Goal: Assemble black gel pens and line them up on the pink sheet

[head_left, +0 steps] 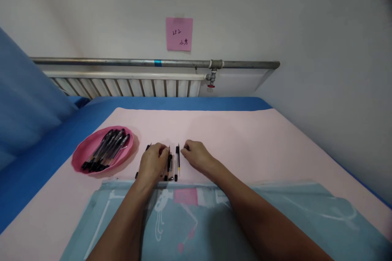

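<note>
My left hand (154, 160) is closed, its fingertips pinched at the upper end of a black-and-clear pen (167, 170) on the pink tabletop. Another pen lies partly hidden under this hand, its dark ends showing to either side. A short dark piece, perhaps a pen cap (171, 162), lies beside the pinched pen. Just to the right, a clear-barrelled pen (176, 167) lies lengthwise with a thin refill (179, 157) alongside it. My right hand (196, 155) is closed right of these, with a small dark thing at its fingertips, too hidden to name.
At the left stands a pink oval dish (77, 159) heaped with black-capped pens (107, 149). A light-blue patterned cloth (275, 212) covers the near edge. Behind the blue-edged table (183, 103) are a radiator (153, 87) and a metal pipe (122, 62). A blue curtain (27, 102) hangs left.
</note>
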Available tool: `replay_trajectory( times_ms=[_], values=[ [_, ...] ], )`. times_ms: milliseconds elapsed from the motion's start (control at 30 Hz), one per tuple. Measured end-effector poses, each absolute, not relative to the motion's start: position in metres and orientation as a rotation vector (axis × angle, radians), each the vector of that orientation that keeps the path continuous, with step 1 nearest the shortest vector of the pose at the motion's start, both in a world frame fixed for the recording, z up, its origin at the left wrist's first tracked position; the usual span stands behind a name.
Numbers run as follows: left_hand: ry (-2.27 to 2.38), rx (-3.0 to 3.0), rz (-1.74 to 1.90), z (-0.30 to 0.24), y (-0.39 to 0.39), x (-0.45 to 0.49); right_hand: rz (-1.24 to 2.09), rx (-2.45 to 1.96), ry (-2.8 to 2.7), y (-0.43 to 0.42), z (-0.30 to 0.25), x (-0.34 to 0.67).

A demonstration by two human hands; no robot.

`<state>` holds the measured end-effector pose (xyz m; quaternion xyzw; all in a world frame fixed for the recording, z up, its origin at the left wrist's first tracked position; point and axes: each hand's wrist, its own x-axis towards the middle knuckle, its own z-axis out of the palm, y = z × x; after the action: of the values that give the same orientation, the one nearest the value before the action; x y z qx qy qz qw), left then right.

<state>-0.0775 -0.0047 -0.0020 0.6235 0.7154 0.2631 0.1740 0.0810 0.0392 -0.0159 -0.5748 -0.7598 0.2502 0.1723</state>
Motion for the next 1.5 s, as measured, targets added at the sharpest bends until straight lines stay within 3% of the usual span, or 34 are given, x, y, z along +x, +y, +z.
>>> replay_trajectory(
  times_ms=[100,300,400,667,1100,1333,1500],
  values=[
    [2.011,1.766,0.735,-0.002,-0.005,-0.080,0.747,-1.626,-2.250,0.033,-0.008,0.081],
    [1.995,1.771,0.719,-0.002,-0.006,-0.082,1.361,-1.531,-2.141,0.018,-0.011,0.074],
    [1.988,1.773,0.708,-0.002,-0.006,-0.082,1.452,-1.489,-2.058,0.016,-0.016,0.071],
    [1.979,1.774,0.676,0.000,-0.006,-0.082,1.044,-1.522,-2.293,0.023,-0.001,0.079],
    [1.992,1.790,0.480,0.004,-0.006,-0.079,1.305,-1.450,-2.584,0.023,0.004,0.090],
    [1.953,1.790,0.506,0.004,-0.009,-0.078,0.864,-1.478,-2.333,0.029,0.001,0.089],
    [1.952,1.777,0.481,0.004,-0.009,-0.078,0.788,-1.533,-2.346,0.033,-0.001,0.087]
  ],
)
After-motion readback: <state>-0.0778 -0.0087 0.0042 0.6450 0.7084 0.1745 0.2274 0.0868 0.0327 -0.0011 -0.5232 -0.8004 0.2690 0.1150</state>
